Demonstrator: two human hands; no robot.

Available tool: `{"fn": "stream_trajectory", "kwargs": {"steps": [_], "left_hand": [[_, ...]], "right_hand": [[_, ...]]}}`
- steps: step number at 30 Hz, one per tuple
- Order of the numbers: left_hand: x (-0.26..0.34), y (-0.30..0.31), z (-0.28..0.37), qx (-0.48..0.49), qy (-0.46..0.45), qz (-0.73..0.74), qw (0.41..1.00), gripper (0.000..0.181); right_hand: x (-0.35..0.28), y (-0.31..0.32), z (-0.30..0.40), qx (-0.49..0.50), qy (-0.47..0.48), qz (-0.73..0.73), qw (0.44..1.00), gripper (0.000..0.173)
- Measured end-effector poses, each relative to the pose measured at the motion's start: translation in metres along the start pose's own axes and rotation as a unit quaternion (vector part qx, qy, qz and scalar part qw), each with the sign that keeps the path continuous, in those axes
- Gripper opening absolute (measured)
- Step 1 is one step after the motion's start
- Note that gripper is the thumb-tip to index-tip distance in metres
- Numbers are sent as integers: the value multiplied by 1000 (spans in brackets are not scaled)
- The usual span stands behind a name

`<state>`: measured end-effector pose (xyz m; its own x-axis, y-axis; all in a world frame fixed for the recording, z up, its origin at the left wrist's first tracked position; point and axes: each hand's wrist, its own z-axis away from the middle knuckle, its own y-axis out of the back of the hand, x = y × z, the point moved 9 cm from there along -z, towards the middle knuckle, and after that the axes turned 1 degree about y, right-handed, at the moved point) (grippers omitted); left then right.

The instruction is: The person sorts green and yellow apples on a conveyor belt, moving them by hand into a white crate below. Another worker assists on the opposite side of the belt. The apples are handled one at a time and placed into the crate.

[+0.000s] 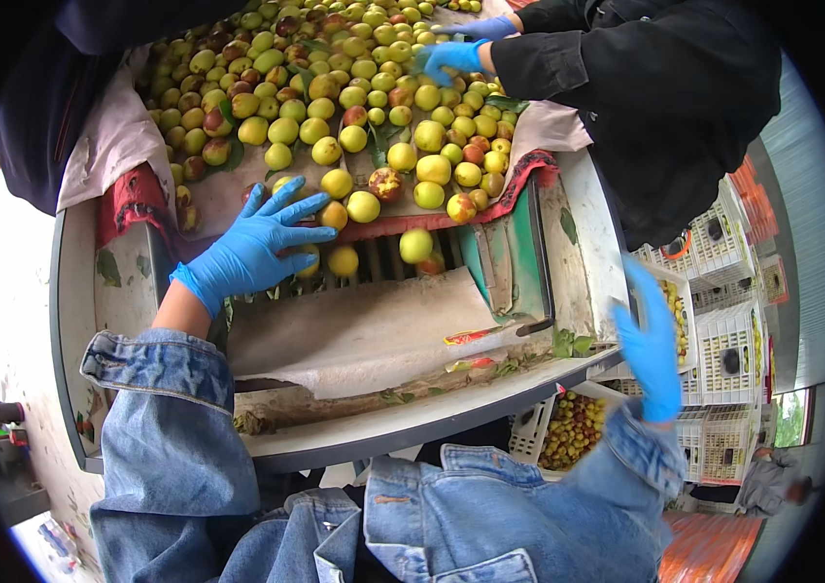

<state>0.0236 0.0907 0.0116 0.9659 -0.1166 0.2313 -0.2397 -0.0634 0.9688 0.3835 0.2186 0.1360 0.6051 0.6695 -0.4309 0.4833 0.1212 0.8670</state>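
Observation:
My left hand [256,237], in a blue disposable glove, is spread over the front edge of a cloth-covered sorting table. Its fingertips are among green and reddish-brown jujubes [283,131]. Beyond the cloth's red border [398,224], a yellow-green jujube [416,246] is blurred above dark slats [383,264]. Another jujube [343,260] lies near my left fingers. My right hand [649,339], also blue-gloved and blurred by motion, is past the table's right rim [587,218]. Its thumb stands apart from the fingers, and no fruit shows in it.
Across the table, a person in dark sleeves has blue-gloved hands [456,60] on the fruit. A plastic crate of reddish jujubes [573,430] stands below at right. White crates [729,350] are stacked behind it. A pale sheet [369,321] slopes below the slats, inside the raised front rim [427,423].

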Motion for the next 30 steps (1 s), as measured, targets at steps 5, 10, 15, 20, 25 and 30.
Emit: {"fn": "stream_trajectory", "kwargs": {"steps": [5, 10, 15, 20, 25, 30], "left_hand": [[-15, 6, 8, 14, 75, -77, 994, 52], [-24, 2, 8, 26, 88, -76, 993, 47], [-23, 12, -1, 71, 1, 53, 996, 36], [-38, 17, 10, 93, 193, -129, 968, 77], [-21, 3, 6, 38, 89, -21, 995, 78], [-2, 10, -5, 57, -66, 89, 992, 54]], "right_hand": [[-48, -165, -104, -144, 138, 59, 978, 81], [-45, -228, -136, -113, 90, 176, 974, 89], [-105, -240, -117, -91, 237, 168, 953, 77], [-150, -248, -90, -200, 368, 133, 898, 77], [-62, -215, -173, -126, 87, 124, 980, 78], [-82, -228, -156, -120, 165, 247, 947, 69]]}}
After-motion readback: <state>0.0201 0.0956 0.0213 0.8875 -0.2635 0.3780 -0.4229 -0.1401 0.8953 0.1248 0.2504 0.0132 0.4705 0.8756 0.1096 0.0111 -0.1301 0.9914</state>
